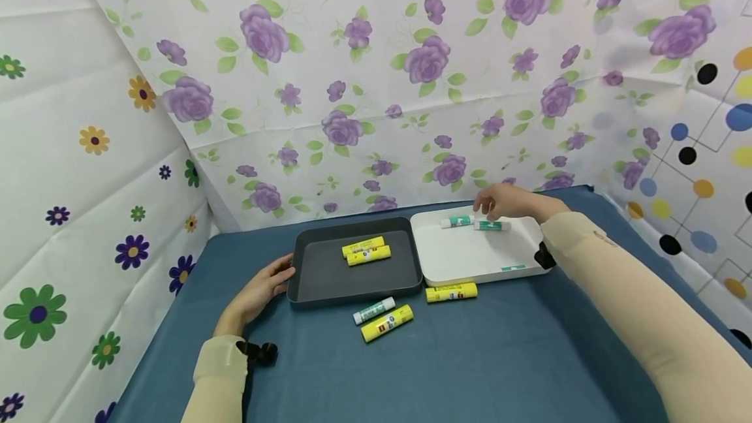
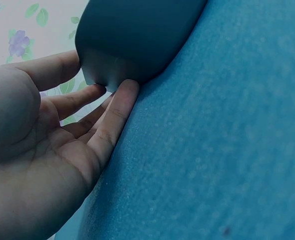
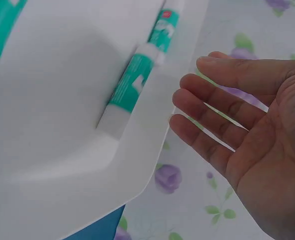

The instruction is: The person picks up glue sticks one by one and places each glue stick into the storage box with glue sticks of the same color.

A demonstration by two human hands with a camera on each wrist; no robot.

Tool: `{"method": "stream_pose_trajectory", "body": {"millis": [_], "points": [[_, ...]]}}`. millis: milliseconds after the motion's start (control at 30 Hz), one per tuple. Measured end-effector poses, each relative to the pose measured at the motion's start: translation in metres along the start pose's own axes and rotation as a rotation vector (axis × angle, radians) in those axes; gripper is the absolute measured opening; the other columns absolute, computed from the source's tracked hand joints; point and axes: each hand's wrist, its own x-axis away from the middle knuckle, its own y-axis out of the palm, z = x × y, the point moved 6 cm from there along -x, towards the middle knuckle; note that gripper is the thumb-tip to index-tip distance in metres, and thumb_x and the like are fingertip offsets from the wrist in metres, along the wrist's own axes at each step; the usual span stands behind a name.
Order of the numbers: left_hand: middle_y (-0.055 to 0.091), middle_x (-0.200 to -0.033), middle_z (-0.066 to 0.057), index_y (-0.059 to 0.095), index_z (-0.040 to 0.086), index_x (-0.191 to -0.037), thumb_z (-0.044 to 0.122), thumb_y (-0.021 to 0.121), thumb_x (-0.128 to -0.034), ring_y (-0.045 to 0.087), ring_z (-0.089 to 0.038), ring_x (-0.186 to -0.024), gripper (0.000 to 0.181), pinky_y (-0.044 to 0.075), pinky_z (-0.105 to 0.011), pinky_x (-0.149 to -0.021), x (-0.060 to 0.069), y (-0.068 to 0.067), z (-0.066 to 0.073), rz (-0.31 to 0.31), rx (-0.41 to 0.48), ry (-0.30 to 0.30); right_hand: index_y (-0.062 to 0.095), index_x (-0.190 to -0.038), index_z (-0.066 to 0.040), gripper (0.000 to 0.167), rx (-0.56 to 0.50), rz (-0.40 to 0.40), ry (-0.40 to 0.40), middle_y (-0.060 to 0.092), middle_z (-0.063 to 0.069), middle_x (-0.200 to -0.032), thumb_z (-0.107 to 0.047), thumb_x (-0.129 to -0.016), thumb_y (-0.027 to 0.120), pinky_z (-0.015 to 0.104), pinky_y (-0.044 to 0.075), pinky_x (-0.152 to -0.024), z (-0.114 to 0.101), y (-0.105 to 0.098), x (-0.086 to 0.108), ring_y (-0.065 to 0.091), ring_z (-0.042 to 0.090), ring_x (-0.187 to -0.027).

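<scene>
My left hand [image 1: 266,289] touches the left wall of a dark grey tray [image 1: 320,286]; in the left wrist view its fingertips [image 2: 130,89] lie against the tray's corner, low by the cloth. Two yellow glue sticks [image 1: 369,254] lie side by side in that tray. My right hand [image 1: 510,202] hovers at the back edge of a white tray [image 1: 452,260], fingers loosely bent and holding nothing. Just by it lie two green-and-white glue sticks [image 3: 132,82], nearly end to end along the back wall. Another green-labelled stick [image 1: 514,267] is partly hidden by the front wall.
On the blue cloth [image 1: 458,358], in front of the trays, lie a green-and-white glue stick [image 1: 374,311], a yellow one [image 1: 388,323] beside it, and another yellow glue stick [image 1: 451,292] against the white tray's front. Flowered sheets [image 1: 352,136] hang behind and at the sides.
</scene>
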Motion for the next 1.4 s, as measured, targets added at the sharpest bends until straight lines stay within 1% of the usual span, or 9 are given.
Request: {"method": "stream_pose_trajectory", "body": {"millis": [200, 433, 500, 700, 800, 933, 1000, 1167, 1400], "points": [[0.022, -0.169, -0.020, 0.016, 0.010, -0.168, 0.033, 0.046, -0.1138, 0.028, -0.039, -0.153, 0.067, 0.029, -0.059, -0.123, 0.000, 0.000, -0.001, 0.000, -0.004, -0.001, 0.067, -0.126, 0.006, 0.029, -0.059, 0.016, -0.052, 0.065, 0.026, -0.121, 0.007, -0.097, 0.065, 0.050, 0.058, -0.090, -0.016, 0.002, 0.010, 0.063, 0.038, -0.111], [0.022, -0.169, -0.020, 0.016, 0.009, -0.168, 0.033, 0.047, -0.1137, 0.028, -0.039, -0.153, 0.067, 0.029, -0.059, -0.123, -0.002, -0.001, -0.003, 0.003, -0.004, -0.001, 0.069, -0.127, -0.001, 0.028, -0.111, 0.052, -0.101, 0.067, 0.020, -0.123, 0.001, -0.099, 0.066, 0.049, 0.057, -0.094, -0.023, 0.000, 0.022, 0.061, 0.043, -0.115], [0.022, -0.168, -0.021, 0.016, 0.009, -0.168, 0.033, 0.047, -0.1138, 0.028, -0.039, -0.153, 0.066, 0.029, -0.059, -0.123, -0.002, -0.001, -0.004, 0.004, -0.004, -0.002, 0.069, -0.127, -0.001, 0.027, -0.119, 0.071, -0.124, 0.067, 0.018, -0.122, 0.000, -0.099, 0.067, 0.049, 0.057, -0.095, -0.026, 0.001, 0.025, 0.062, 0.043, -0.114], [0.023, -0.168, -0.021, 0.016, 0.009, -0.168, 0.032, 0.046, -0.1138, 0.028, -0.039, -0.153, 0.066, 0.029, -0.059, -0.123, 0.000, 0.000, -0.004, 0.007, -0.004, -0.009, 0.068, -0.130, -0.003, 0.030, -0.179, 0.101, -0.142, 0.067, 0.015, -0.125, 0.000, -0.100, 0.068, 0.049, 0.057, -0.098, -0.038, 0.005, 0.040, 0.063, 0.037, -0.117], [0.023, -0.168, -0.021, 0.016, 0.009, -0.168, 0.032, 0.047, -0.1137, 0.028, -0.039, -0.153, 0.067, 0.029, -0.059, -0.123, 0.000, 0.000, -0.004, 0.010, -0.009, -0.006, 0.067, -0.132, -0.005, 0.032, -0.190, 0.097, -0.147, 0.065, 0.015, -0.129, -0.002, -0.100, 0.069, 0.052, 0.055, -0.101, -0.046, 0.010, 0.047, 0.062, 0.036, -0.120], [0.023, -0.168, -0.022, 0.016, 0.008, -0.168, 0.033, 0.047, -0.1136, 0.028, -0.039, -0.153, 0.067, 0.029, -0.059, -0.123, -0.001, -0.001, -0.002, 0.011, -0.009, -0.004, 0.066, -0.136, -0.007, 0.036, -0.176, 0.088, -0.162, 0.064, 0.015, -0.135, -0.010, -0.100, 0.071, 0.053, 0.054, -0.102, -0.054, 0.017, 0.056, 0.061, 0.038, -0.123], [0.022, -0.168, -0.022, 0.016, 0.009, -0.168, 0.033, 0.047, -0.1136, 0.027, -0.039, -0.153, 0.067, 0.029, -0.059, -0.123, -0.001, -0.001, -0.002, 0.009, -0.010, -0.003, 0.066, -0.136, -0.009, 0.037, -0.181, 0.082, -0.174, 0.064, 0.013, -0.136, -0.014, -0.100, 0.072, 0.052, 0.054, -0.103, -0.058, 0.021, 0.059, 0.062, 0.036, -0.124], [0.022, -0.168, -0.022, 0.015, 0.008, -0.168, 0.034, 0.047, -0.1134, 0.026, -0.040, -0.153, 0.068, 0.028, -0.059, -0.123, 0.000, -0.001, -0.002, 0.006, -0.021, -0.003, 0.066, -0.137, -0.011, 0.039, -0.238, 0.058, -0.204, 0.063, 0.013, -0.138, -0.017, -0.099, 0.074, 0.057, 0.049, -0.109, -0.066, 0.034, 0.064, 0.061, 0.033, -0.127], [0.022, -0.168, -0.022, 0.015, 0.008, -0.168, 0.034, 0.047, -0.1134, 0.027, -0.040, -0.153, 0.068, 0.028, -0.059, -0.123, -0.001, 0.000, 0.001, 0.003, -0.024, 0.004, 0.064, -0.140, -0.008, 0.044, -0.280, 0.029, -0.198, 0.063, 0.012, -0.140, -0.022, -0.100, 0.074, 0.061, 0.045, -0.112, -0.072, 0.049, 0.070, 0.058, 0.037, -0.131]]}}
